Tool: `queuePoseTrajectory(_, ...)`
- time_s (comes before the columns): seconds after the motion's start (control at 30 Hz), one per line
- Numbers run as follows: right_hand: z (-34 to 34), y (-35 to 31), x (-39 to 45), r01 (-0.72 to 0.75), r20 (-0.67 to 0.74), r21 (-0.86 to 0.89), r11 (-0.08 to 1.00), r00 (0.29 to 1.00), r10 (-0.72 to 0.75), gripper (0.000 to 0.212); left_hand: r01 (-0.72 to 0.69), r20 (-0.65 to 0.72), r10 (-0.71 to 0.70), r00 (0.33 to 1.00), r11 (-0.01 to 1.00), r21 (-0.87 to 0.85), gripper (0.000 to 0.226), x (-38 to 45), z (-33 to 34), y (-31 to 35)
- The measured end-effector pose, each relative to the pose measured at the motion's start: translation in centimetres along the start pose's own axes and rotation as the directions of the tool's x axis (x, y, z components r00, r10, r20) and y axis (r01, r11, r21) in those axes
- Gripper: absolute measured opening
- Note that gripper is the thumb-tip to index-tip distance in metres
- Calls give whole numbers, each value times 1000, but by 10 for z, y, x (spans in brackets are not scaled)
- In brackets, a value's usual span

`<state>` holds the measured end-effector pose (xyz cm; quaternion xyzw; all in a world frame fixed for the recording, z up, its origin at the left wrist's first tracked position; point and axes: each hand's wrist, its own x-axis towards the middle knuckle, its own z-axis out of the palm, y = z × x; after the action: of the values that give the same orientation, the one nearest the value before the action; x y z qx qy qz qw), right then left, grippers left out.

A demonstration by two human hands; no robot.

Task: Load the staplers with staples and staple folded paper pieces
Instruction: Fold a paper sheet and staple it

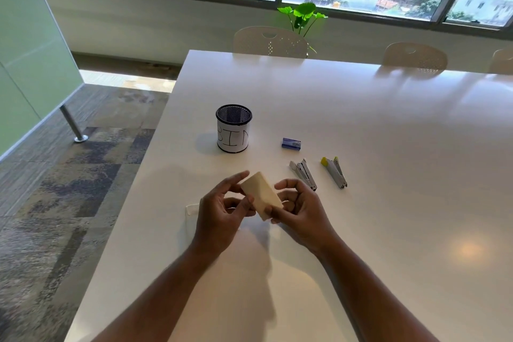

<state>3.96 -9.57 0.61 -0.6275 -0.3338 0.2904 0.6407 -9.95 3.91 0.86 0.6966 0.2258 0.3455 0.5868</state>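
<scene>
Paper (pixel 261 195): folded cream piece, held up off the table (pixel 388 147) between both hands, long axis tilted 11-to-5 o'clock.
Left hand (pixel 222 211): at paper's 9 o'clock; fingers curled, thumb and fingertips pinching the left edge, index reaching up toward the top corner.
Right hand (pixel 298 207): at paper's 3 o'clock; fingers curled round the right edge, thumb on the lower corner.
Grey stapler (pixel 303 174): lying on the table at 2 o'clock from the hands, near the right hand, apart from it; hinged open or not, cannot tell.
Yellow stapler (pixel 334 171): just beside the grey one at its 3 o'clock, roughly parallel, not touching.
Staple box (pixel 291 144): small blue box at 12 o'clock from the grey stapler, flat on the table.
Bin (pixel 233 128): black mesh cup with white paper wrap lettered "BIN", upright, at 11 o'clock from the paper, well apart from the box.
Sheet (pixel 192 209): pale flat piece on the table at 9 o'clock, partly hidden under the left hand.
Chairs (pixel 270 41): pushed in along the far edge at 12 o'clock.
Plant (pixel 302 15): green leaves behind the chairs, below the window.
</scene>
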Motion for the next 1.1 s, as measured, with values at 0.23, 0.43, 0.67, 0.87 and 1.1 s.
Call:
queuePoseTrajectory(0.23,3,-6,-3,-37,14,-33,999,999,38,46,27,-22,-26,999,999,29,38,-2,0,3)
queuePoseTrajectory(0.43,5,-17,1,-54,-176,178,982,981,86,30,-18,-112,37,993,986,163,20,3,-1,5)
queuePoseTrajectory(0.67,-5,-33,35,13,-316,17,1000,949,-7,13,-106,21,116,993,794,599,18,32,-17,-2)
queuePoseTrajectory(0.87,-5,-60,86,100,-343,-204,974,924,-167,15,-98,148,-39,988,579,810,52,68,-24,-15)
queuePoseTrajectory(1.1,9,-95,152,203,-297,-522,828,867,-400,11,-159,208,-56,977,461,873,63,68,-24,-31)
